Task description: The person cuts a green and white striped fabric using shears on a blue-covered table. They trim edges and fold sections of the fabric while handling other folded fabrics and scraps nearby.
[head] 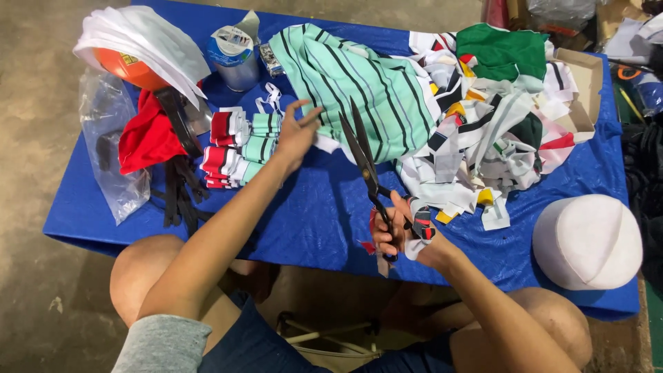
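My right hand (400, 231) grips large black scissors (364, 160), blades pointing up and away and slightly parted, with a cloth-wrapped handle. My left hand (298, 135) reaches forward with fingers spread, touching the edge of a mint-green striped cloth (359, 83) spread on the blue table (318, 207). Just left of that hand lie stacks of folded cut cloth pieces (238, 148), red-and-white and mint striped.
A heap of mixed fabric scraps (497, 131) fills the right half. A white dome-shaped cap form (587, 242) sits at the near right. A metal can (235, 55), an orange ball under white cloth (131, 48), red cloth (145, 138), black strips (181, 190) and a plastic bag (110, 145) lie left.
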